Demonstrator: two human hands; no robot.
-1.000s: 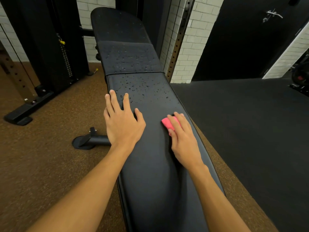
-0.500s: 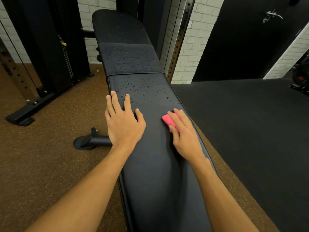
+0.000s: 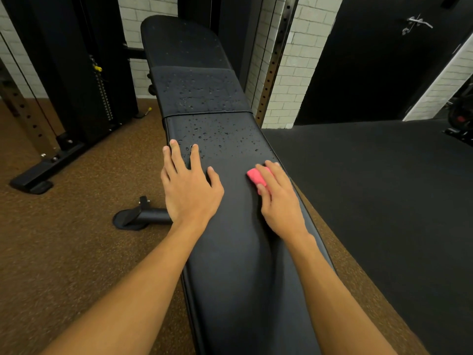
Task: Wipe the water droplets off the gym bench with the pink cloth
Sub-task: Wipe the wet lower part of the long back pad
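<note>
A long black padded gym bench (image 3: 238, 265) runs from the bottom of the view up to the back wall. Water droplets (image 3: 217, 135) dot its middle section and the raised pad beyond the seam; the near part looks dry. My left hand (image 3: 190, 190) lies flat on the bench's left side, fingers spread, holding nothing. My right hand (image 3: 279, 203) presses a folded pink cloth (image 3: 256, 176) onto the bench near its right edge, just short of the droplets. Most of the cloth is under my fingers.
A black bench foot (image 3: 139, 217) sticks out on the brown floor at left. A cable machine with a weight stack (image 3: 101, 90) stands at back left. A perforated rack upright (image 3: 271, 70) rises beside the bench. Black rubber flooring (image 3: 384, 188) lies to the right.
My right hand and the pink cloth have slid a little forward along the bench's right edge toward the droplets. My left hand stays flat in place.
</note>
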